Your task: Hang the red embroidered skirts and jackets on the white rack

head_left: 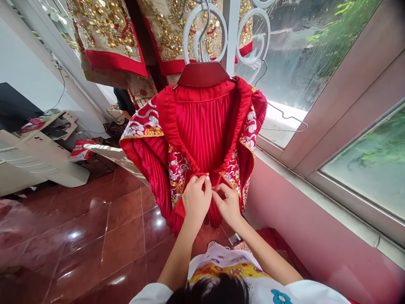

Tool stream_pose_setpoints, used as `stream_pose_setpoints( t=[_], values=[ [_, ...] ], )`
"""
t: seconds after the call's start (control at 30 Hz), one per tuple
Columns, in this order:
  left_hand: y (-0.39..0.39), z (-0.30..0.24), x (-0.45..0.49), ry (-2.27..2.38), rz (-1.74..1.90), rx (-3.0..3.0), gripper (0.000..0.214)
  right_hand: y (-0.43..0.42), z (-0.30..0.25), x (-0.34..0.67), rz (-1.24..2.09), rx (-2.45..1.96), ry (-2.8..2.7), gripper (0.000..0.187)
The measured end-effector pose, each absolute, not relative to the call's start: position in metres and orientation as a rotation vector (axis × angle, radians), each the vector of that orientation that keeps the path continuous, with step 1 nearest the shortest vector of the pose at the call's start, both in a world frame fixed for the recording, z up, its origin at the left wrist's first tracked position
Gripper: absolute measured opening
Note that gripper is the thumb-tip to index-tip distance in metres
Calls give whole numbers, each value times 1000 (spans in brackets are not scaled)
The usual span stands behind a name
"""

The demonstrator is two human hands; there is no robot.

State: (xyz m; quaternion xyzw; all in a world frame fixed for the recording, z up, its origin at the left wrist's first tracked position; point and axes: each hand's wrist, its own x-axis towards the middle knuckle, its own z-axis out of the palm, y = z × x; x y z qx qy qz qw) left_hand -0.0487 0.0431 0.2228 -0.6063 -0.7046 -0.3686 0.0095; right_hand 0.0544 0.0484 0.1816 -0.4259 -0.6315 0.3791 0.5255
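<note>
A red pleated cloth skirt [202, 131] with silver and gold stitching is hanging from a dark red hanger [202, 75]. The left hand [196, 195] is pinching its edge; the right hand [227, 201] is pinching a thin red strip [217, 181]. A beige desk [31, 152] is holding dark things [60, 130] on its shelf.

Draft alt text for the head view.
Left hand and right hand pinch the front opening of a red pleated garment, embroidered silver and gold, on a hanger; gold-sequined garments hang behind, a window at right.
</note>
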Motion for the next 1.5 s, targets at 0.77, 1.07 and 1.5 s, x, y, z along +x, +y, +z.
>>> stream_pose_setpoints(
  t=[0.77, 1.07, 1.5],
  values=[
    [49, 199, -54, -1928, -2392, -1815, 16, 50, 190, 48, 880, -991, -1619, 19],
    [33, 194, -69, -1945, -3114, -1331, 37, 53, 184, 46, 1144, -975, -1458, 25],
    [-5, 252, -115, -1047, -3364, -1538, 18, 49, 229, 62, 1389, -886, -1441, 33]
  ],
)
